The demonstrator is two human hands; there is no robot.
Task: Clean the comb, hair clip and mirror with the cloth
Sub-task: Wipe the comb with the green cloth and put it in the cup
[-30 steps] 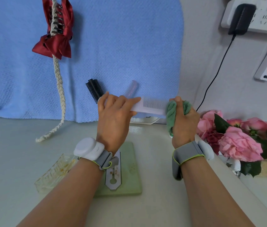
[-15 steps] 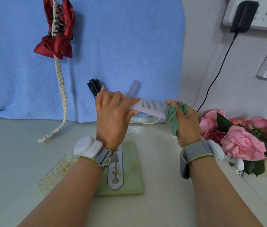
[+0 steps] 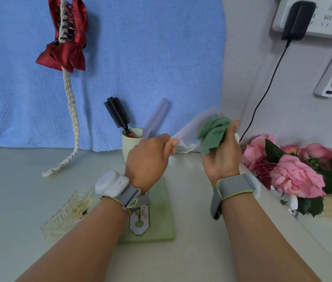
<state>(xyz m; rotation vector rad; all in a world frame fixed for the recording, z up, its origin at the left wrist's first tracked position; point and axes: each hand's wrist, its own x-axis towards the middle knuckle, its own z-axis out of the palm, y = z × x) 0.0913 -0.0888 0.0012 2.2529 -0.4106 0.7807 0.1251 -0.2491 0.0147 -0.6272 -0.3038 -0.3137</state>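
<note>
1. Left hand (image 3: 148, 157): fingers curled, thumb and fingertips pinching the near end of the comb (image 3: 189, 129). The comb is held in the air over the back of the worktop (image 3: 18, 180), tilted up to the right.
2. Right hand (image 3: 222, 155): closed round the bunched green cloth (image 3: 214, 133), which wraps over the comb's far end. The teeth show between the two hands.
3. Step, as I read it: wiping the comb, first of three items.
4. Handling: the comb looks like light, stiff, thin plastic with fine teeth that could snag the cloth. Best held by the spine or the toothless end, wiping along the teeth. The cloth is soft and bunches easily.
5. Hair clip (image 3: 65, 216): a clear claw type near the front-left of the worktop, with brownish specks on it. Probably brittle and slippery, so hold it by the body.
6. Mirror (image 3: 165, 216): a green flat slab at the front middle, partly under the left wrist. It seems to lie face down with the stand side up. Fragile; lift it by the edges.
7. Back edge: a cup (image 3: 129, 143) holding a black round brush (image 3: 117, 112) and a second comb (image 3: 157, 115), against the blue towel (image 3: 140, 58).
8. Right edge: pink flowers (image 3: 295, 176).
</note>
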